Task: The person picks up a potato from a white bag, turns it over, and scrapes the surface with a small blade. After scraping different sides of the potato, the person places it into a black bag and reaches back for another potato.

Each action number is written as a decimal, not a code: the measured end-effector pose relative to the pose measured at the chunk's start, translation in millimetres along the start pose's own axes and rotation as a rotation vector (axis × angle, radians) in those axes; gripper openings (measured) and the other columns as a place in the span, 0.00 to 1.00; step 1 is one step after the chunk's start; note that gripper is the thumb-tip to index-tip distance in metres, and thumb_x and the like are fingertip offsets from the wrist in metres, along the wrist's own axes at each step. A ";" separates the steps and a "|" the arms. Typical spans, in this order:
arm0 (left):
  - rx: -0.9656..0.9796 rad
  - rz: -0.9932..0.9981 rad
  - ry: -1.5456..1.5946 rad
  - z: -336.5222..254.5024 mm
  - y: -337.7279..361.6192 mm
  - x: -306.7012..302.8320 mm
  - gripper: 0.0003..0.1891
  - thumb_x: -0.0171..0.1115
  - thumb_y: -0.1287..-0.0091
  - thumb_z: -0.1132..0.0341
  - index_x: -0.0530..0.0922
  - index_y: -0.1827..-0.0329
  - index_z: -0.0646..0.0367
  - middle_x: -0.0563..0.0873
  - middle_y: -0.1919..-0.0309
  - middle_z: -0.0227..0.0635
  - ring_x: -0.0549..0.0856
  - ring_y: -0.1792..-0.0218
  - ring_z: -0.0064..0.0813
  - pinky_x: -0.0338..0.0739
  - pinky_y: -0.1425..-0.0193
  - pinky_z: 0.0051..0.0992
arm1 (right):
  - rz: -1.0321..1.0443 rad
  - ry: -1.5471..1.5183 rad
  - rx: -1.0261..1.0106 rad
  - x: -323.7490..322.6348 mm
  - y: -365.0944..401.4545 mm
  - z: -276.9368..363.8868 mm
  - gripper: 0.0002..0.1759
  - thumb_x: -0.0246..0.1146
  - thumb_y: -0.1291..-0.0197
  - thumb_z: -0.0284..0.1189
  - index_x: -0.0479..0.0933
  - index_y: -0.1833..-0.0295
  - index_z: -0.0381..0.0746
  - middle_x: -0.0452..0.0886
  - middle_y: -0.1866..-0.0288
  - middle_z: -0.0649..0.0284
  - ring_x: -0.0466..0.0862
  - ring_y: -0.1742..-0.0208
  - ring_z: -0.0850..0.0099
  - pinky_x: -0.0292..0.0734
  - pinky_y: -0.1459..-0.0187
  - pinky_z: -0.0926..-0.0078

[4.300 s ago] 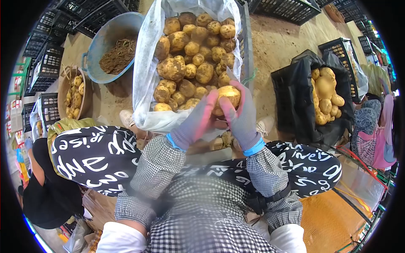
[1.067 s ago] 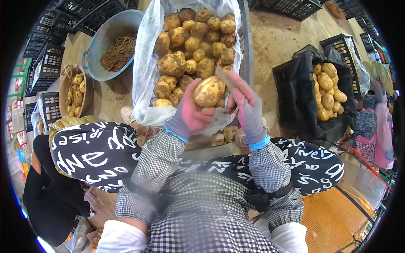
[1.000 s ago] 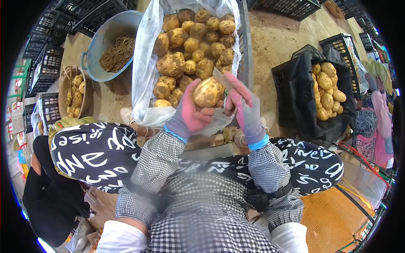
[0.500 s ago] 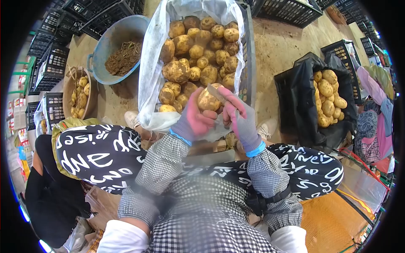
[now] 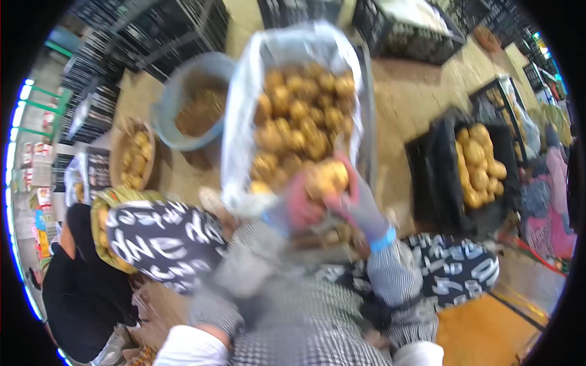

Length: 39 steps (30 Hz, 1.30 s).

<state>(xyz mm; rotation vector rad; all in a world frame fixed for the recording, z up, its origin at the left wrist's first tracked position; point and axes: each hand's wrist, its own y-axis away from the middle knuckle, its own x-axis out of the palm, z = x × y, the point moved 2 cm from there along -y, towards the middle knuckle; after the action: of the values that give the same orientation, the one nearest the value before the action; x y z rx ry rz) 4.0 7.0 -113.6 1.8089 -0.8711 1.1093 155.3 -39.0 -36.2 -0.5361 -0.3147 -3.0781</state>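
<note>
My left hand [image 5: 300, 204], in a pink and grey glove, is closed round a potato [image 5: 326, 178] over the near edge of the lined crate. Against the potato's other side is my right hand [image 5: 357, 198], gloved alike. Its fingers are closed, and a short knife [image 5: 340, 145] shows faintly above them, blurred by motion. Many soil-marked potatoes [image 5: 299, 110] fill the crate, which has a white plastic liner [image 5: 239, 122].
Left of the crate stand a blue tub [image 5: 165, 131] with soil in it and a brown basin [image 5: 116, 161] of potatoes. To the right is a black-lined crate [image 5: 427, 177] with cleaner-looking potatoes. Black crates [image 5: 415, 36] stand behind. A person in black [image 5: 85, 293] is at the left.
The view has shifted, so the surroundings sit lower and mostly further right, and it is blurred. The potato has turned in my hands, showing a paler side. The knife shows less than before.
</note>
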 end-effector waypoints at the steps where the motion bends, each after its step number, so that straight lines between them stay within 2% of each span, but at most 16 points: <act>1: 0.012 -0.108 -0.043 -4.5 2.9 16.7 0.23 0.47 0.24 0.52 0.71 0.33 0.55 0.84 0.49 0.38 0.85 0.56 0.28 0.81 0.55 0.27 | 0.026 -0.016 -0.018 10.2 -5.5 6.4 0.50 0.72 0.43 0.22 0.52 0.19 0.38 0.78 0.40 0.59 0.81 0.43 0.71 0.78 0.42 0.73; 3: 0.022 -0.326 -0.132 -12.6 10.4 52.9 0.28 0.44 0.22 0.42 0.73 0.33 0.54 0.84 0.46 0.36 0.84 0.47 0.30 0.81 0.43 0.33 | -0.083 -0.024 -0.100 5.9 -12.0 -5.3 0.46 0.77 0.48 0.25 0.61 0.26 0.35 0.80 0.45 0.60 0.81 0.44 0.71 0.78 0.41 0.71; 5: 0.115 -0.324 -0.370 -7.0 10.6 42.1 0.27 0.46 0.22 0.43 0.73 0.34 0.55 0.83 0.51 0.35 0.83 0.54 0.27 0.79 0.51 0.29 | -0.194 0.189 -0.144 -6.7 -16.2 -21.1 0.37 0.80 0.53 0.26 0.68 0.38 0.36 0.80 0.50 0.61 0.81 0.50 0.73 0.80 0.47 0.72; 6: 0.210 -0.289 -0.614 -9.0 9.3 32.7 0.27 0.47 0.22 0.44 0.74 0.34 0.56 0.83 0.53 0.34 0.82 0.57 0.25 0.78 0.55 0.27 | -0.178 0.263 -0.082 -14.5 -16.2 -30.8 0.40 0.79 0.51 0.25 0.65 0.35 0.37 0.78 0.49 0.62 0.80 0.49 0.73 0.80 0.48 0.73; 7: 0.343 -0.273 -0.879 -11.2 6.6 21.7 0.26 0.48 0.22 0.45 0.74 0.34 0.56 0.83 0.55 0.33 0.81 0.61 0.24 0.77 0.60 0.25 | -0.134 0.000 -0.007 -7.5 -13.4 -22.5 0.39 0.79 0.51 0.24 0.66 0.35 0.37 0.78 0.51 0.63 0.80 0.52 0.75 0.80 0.51 0.75; 9: 0.461 -0.339 -1.128 -15.8 4.4 7.0 0.26 0.51 0.22 0.46 0.74 0.34 0.57 0.83 0.60 0.32 0.80 0.67 0.20 0.76 0.68 0.20 | -0.111 0.141 -0.035 -18.3 -14.3 -37.4 0.40 0.79 0.53 0.26 0.66 0.36 0.37 0.76 0.49 0.60 0.79 0.51 0.74 0.79 0.50 0.74; 10: 0.215 -0.391 -0.961 -20.7 16.4 30.1 0.26 0.50 0.22 0.45 0.75 0.35 0.57 0.84 0.64 0.31 0.79 0.73 0.19 0.73 0.72 0.20 | -0.096 0.191 -0.029 -16.8 -16.2 -35.0 0.40 0.79 0.53 0.25 0.65 0.35 0.37 0.76 0.48 0.59 0.79 0.50 0.73 0.80 0.50 0.75; 16: 0.125 -0.453 -0.600 -18.9 13.8 3.2 0.28 0.51 0.23 0.44 0.73 0.32 0.56 0.84 0.62 0.29 0.80 0.74 0.17 0.74 0.73 0.21 | -0.073 -0.073 0.008 8.7 -2.4 6.8 0.34 0.76 0.46 0.28 0.67 0.37 0.36 0.76 0.48 0.59 0.80 0.48 0.71 0.78 0.44 0.73; 19: 0.409 -0.236 -0.868 -23.0 24.1 34.5 0.34 0.55 0.26 0.41 0.66 0.26 0.56 0.81 0.48 0.33 0.84 0.59 0.22 0.84 0.62 0.24 | -0.142 -0.075 -0.029 -0.5 -5.1 3.2 0.30 0.72 0.41 0.28 0.66 0.36 0.35 0.76 0.46 0.60 0.80 0.49 0.73 0.77 0.44 0.74; 22: 0.482 -0.062 -0.912 -18.0 11.8 29.9 0.41 0.61 0.30 0.41 0.59 0.22 0.56 0.73 0.35 0.36 0.81 0.43 0.28 0.86 0.47 0.30 | -0.172 0.043 -0.163 -3.7 -3.0 0.9 0.27 0.69 0.38 0.29 0.68 0.37 0.34 0.77 0.48 0.60 0.80 0.51 0.73 0.77 0.45 0.75; 23: 0.277 -0.120 -0.732 -15.0 14.4 24.4 0.43 0.65 0.32 0.44 0.58 0.22 0.56 0.70 0.32 0.37 0.77 0.37 0.30 0.84 0.42 0.32 | -0.188 0.123 -0.204 -4.2 -1.7 0.4 0.23 0.67 0.36 0.31 0.70 0.39 0.34 0.78 0.49 0.60 0.79 0.50 0.73 0.76 0.45 0.75; 26: 0.342 -0.155 -0.895 -7.7 5.0 3.8 0.40 0.65 0.31 0.46 0.60 0.23 0.56 0.71 0.33 0.36 0.78 0.38 0.29 0.84 0.44 0.31 | -0.263 0.271 -0.269 -8.0 0.6 -3.6 0.17 0.59 0.30 0.37 0.75 0.46 0.34 0.80 0.53 0.60 0.80 0.51 0.72 0.76 0.47 0.75; 28: 0.177 -0.214 -0.705 -0.9 -0.1 -1.0 0.39 0.63 0.30 0.45 0.61 0.24 0.57 0.73 0.35 0.36 0.78 0.40 0.28 0.85 0.47 0.30 | -0.352 0.241 -0.240 -13.8 -3.3 -11.9 0.18 0.53 0.26 0.39 0.78 0.51 0.33 0.81 0.56 0.60 0.80 0.52 0.72 0.76 0.48 0.74; 31: 0.200 -0.258 -0.622 -1.1 5.1 16.4 0.36 0.62 0.29 0.45 0.63 0.25 0.57 0.75 0.38 0.35 0.79 0.42 0.24 0.85 0.52 0.28 | -0.382 0.144 -0.193 -21.1 -9.5 -26.1 0.22 0.48 0.24 0.39 0.80 0.55 0.33 0.82 0.59 0.60 0.81 0.55 0.72 0.76 0.49 0.71; 37: 0.206 -0.423 -0.750 -7.2 6.2 37.4 0.32 0.60 0.28 0.44 0.67 0.30 0.57 0.78 0.43 0.33 0.82 0.50 0.20 0.85 0.58 0.26 | -0.544 0.482 -0.200 -15.8 -5.8 -21.4 0.17 0.51 0.26 0.34 0.79 0.47 0.33 0.83 0.53 0.56 0.82 0.52 0.67 0.77 0.49 0.71; 39: 0.201 -0.478 -0.781 -6.9 5.8 40.2 0.32 0.59 0.28 0.43 0.67 0.31 0.57 0.79 0.43 0.33 0.82 0.53 0.20 0.85 0.61 0.25 | -0.508 0.205 -0.126 -19.9 -9.3 -32.6 0.15 0.54 0.29 0.27 0.76 0.42 0.31 0.81 0.46 0.53 0.81 0.47 0.66 0.75 0.43 0.72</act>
<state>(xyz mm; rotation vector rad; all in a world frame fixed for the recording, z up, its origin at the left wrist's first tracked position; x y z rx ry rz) 11.5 5.3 -73.1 2.4993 -0.6885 0.1653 162.8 -37.0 -74.8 -0.1490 -0.2922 -3.6229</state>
